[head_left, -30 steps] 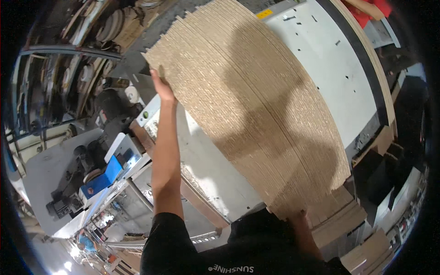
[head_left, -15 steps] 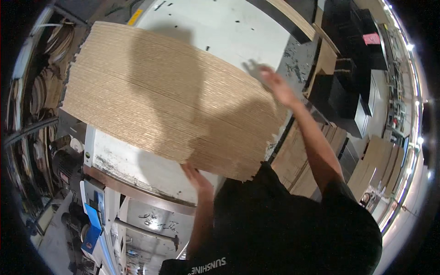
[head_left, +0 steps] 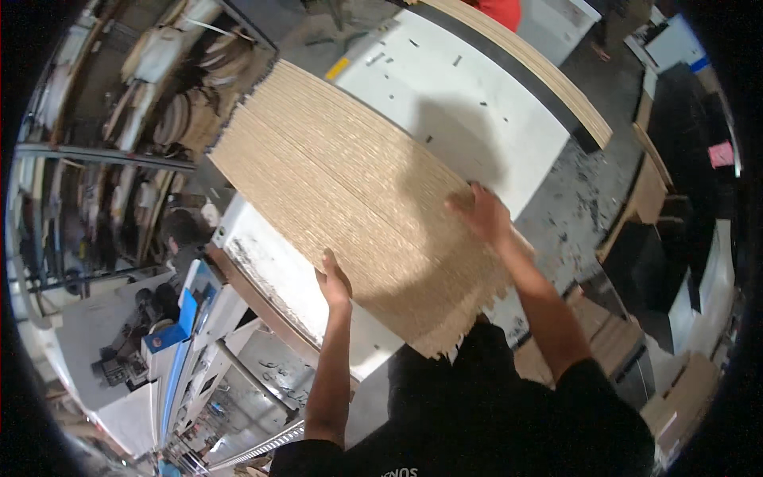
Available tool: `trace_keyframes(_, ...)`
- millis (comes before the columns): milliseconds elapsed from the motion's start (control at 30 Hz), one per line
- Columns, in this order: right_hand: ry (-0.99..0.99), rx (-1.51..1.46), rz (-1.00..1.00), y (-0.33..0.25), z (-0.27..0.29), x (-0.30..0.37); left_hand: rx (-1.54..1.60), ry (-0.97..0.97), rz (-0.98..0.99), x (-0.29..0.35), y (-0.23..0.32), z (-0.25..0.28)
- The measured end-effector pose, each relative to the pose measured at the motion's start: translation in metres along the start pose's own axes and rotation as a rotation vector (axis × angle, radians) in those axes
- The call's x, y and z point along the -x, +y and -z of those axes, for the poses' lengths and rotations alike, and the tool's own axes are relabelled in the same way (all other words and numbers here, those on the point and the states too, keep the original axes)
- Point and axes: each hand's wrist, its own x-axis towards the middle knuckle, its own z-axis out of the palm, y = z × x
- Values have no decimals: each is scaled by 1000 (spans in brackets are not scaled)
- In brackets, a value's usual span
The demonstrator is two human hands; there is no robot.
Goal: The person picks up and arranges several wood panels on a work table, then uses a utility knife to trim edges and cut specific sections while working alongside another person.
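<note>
Pale lettering [head_left: 399,473] marks the person's black cloth shirt [head_left: 453,405]. The left hand [head_left: 335,283] and right hand [head_left: 486,219] meet opposite edges of a ragged-ended sheaf of thin, textured tan strips [head_left: 342,191]; the right thumb and forefinger are spread, but whether either hand pinches cannot be told. The sheaf lies across a smooth white tabletop [head_left: 453,75] with dark flecks. Beyond: a yellow label [head_left: 337,68], layered black-faced wood [head_left: 524,52], loaded metal racking [head_left: 103,155].
</note>
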Motion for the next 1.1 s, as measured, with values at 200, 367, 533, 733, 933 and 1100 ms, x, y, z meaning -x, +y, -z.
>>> trace_keyframes(200,115,24,-56,11,-1,10,-21,124,-166,12,-3,-40)
trace_keyframes(367,199,24,10,15,3,1,-339,291,-139,2,-9,-29)
trace_keyframes(533,219,-23,43,29,22,-17,-517,343,-245,9,5,-69)
trace_keyframes(733,250,49,71,41,36,-48,-663,386,-220,11,27,-107)
trace_keyframes(933,383,20,180,69,52,-69,-748,369,-159,1,30,-138)
trace_keyframes(1100,240,100,33,69,71,-80,-770,364,-241,-8,30,-160)
